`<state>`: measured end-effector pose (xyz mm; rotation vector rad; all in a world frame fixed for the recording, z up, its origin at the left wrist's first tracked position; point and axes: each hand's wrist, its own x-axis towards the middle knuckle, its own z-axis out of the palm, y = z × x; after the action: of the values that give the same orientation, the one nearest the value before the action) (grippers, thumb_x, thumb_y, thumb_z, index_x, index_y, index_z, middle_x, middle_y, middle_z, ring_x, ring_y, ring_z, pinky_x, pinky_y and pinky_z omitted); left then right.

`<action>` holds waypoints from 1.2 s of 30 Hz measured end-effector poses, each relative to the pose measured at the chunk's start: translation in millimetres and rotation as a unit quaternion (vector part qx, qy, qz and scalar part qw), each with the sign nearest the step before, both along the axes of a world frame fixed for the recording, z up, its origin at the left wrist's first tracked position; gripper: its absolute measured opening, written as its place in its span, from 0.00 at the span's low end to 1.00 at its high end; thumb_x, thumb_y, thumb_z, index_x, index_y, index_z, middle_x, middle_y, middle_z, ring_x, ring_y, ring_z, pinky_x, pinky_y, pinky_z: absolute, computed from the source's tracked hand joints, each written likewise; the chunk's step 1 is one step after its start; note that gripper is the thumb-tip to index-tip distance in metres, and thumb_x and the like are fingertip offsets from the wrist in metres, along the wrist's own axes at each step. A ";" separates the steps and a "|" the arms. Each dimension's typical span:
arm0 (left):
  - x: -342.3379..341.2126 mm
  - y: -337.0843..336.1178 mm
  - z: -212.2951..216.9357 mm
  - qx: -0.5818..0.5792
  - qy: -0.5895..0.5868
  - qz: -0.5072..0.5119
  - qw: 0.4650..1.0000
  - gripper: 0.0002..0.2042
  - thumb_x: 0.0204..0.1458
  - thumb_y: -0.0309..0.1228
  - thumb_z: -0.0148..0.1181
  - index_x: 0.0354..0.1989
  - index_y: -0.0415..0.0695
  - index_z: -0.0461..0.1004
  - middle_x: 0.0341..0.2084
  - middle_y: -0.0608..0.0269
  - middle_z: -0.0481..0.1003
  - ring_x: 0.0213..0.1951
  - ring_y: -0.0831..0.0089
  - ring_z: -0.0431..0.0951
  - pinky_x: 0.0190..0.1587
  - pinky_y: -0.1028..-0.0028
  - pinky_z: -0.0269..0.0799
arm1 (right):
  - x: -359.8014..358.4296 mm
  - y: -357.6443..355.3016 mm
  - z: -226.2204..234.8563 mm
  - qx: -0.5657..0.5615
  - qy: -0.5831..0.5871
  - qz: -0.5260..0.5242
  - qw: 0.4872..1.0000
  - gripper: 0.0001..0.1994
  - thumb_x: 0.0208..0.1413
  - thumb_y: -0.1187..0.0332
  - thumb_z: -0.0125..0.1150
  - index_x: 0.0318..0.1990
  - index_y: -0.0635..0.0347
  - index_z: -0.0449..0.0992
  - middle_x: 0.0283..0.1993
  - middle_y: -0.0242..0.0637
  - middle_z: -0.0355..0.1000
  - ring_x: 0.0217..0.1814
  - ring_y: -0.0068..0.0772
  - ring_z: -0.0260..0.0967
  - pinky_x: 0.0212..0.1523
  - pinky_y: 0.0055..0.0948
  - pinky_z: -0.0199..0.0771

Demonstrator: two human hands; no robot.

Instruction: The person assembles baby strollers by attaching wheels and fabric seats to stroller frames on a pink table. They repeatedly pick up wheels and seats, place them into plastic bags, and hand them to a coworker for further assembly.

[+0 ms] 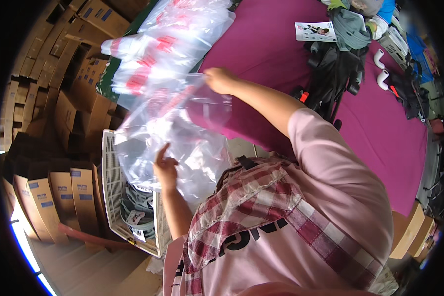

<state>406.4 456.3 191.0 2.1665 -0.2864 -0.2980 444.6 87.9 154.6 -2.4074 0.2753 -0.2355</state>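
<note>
A large clear plastic bag (202,153) with red print hangs in front of me, spread out between my hands. My right hand (221,80) is closed on its upper edge, with the arm stretched across the purple cloth. My left hand (166,168) is lower down against the bag's near side. Its index finger points up and the thumb stands apart, with no grip on the plastic visible. Beyond the bag lies a pile of similar clear bags (167,49) with red print. A folded black stroller-like frame (333,74) rests on the table to the right.
The purple-covered table (266,44) fills the far side. On it are a printed card (314,32), grey cloth (351,29) and white curved tubes (383,79). At left, a white plastic crate (112,197) holds grey parts; cardboard boxes (59,197) stand beyond it.
</note>
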 end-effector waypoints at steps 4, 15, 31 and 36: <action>5.6 -60.7 14.3 -0.088 -0.033 -0.125 0.988 0.28 0.47 0.16 0.41 0.61 0.34 0.70 0.26 0.58 0.81 0.19 0.82 0.71 0.27 0.79 0.68 | -82.5 -62.1 -6.2 -0.184 -0.192 -0.228 0.937 0.11 0.56 0.67 0.63 0.45 0.59 0.78 0.44 0.41 0.78 0.47 0.46 0.77 0.47 0.41 0.76; -45.2 -160.7 99.6 -0.269 0.093 -0.362 0.888 0.34 0.46 0.12 0.36 0.69 0.31 0.57 0.66 0.48 0.65 0.20 0.83 0.68 0.25 0.82 0.68 | -128.3 -44.1 53.1 0.039 -0.028 -0.028 0.998 0.21 0.57 0.61 0.63 0.56 0.61 0.74 0.60 0.51 0.70 0.65 0.51 0.66 0.66 0.44 0.64; -26.4 -60.9 91.7 -0.456 0.014 0.138 0.879 0.32 0.45 0.12 0.40 0.65 0.33 0.64 0.60 0.44 0.71 0.19 0.86 0.63 0.21 0.89 0.60 | -201.9 17.4 -6.7 -0.120 0.241 0.177 0.947 0.17 0.40 0.45 0.70 0.30 0.45 0.85 0.65 0.44 0.68 0.69 0.51 0.55 0.67 0.49 0.53; -26.6 -72.1 83.6 -0.413 0.032 -0.002 0.910 0.29 0.49 0.15 0.42 0.63 0.34 0.67 0.60 0.46 0.72 0.16 0.89 0.59 0.18 0.88 0.53 | -227.4 15.8 -15.8 -0.038 0.346 0.194 0.917 0.18 0.39 0.44 0.73 0.30 0.45 0.86 0.67 0.43 0.65 0.72 0.53 0.51 0.67 0.49 0.56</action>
<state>379.8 384.2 274.6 1.3142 -0.3077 -0.1962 217.2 103.7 138.8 -2.4768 0.0918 0.8132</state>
